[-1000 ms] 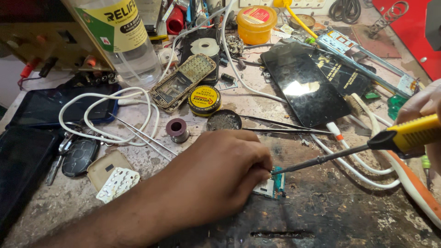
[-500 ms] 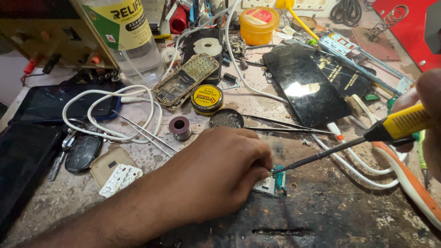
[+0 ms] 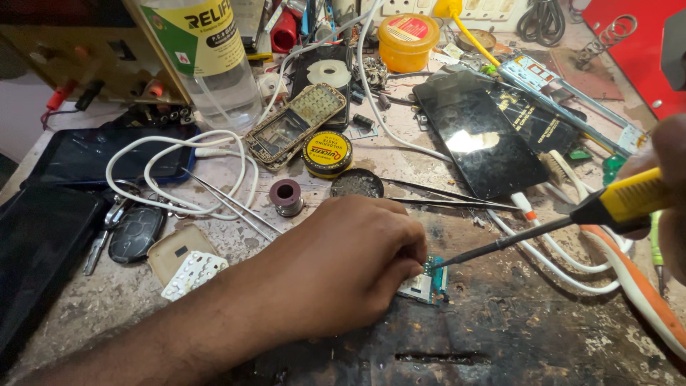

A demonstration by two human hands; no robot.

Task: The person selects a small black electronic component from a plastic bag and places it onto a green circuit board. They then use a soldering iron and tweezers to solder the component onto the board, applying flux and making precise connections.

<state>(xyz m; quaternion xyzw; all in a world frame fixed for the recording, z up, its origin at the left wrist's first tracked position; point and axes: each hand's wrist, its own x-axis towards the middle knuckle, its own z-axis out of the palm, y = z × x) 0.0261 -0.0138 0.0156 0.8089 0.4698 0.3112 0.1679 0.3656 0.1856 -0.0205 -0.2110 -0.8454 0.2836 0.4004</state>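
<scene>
Soldering iron (image 3: 572, 218): yellow handle, black shaft. Circuit board (image 3: 426, 287): blue-green. Paste tin (image 3: 326, 153): yellow-and-black lid. Far jar (image 3: 407, 41): orange. Cable (image 3: 179, 171): white.

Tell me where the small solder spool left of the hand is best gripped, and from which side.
Grip the solder spool by its round flanges, coming straight down from above. It stands on end with its hole up, and tweezers lie close at its left, so a top pinch looks cleanest.

Board (image 3: 426, 286): on the bench (image 3: 543, 336), just right of the left hand (image 3: 343, 271).
Iron (image 3: 572, 218): right of board, tip on it.
Spool (image 3: 288, 197): behind the hand.
Tin (image 3: 326, 154): behind spool, right of keypad phone (image 3: 293, 126).
Bottle (image 3: 207, 57): far left.
Keys (image 3: 125, 229): left of hand.
</scene>
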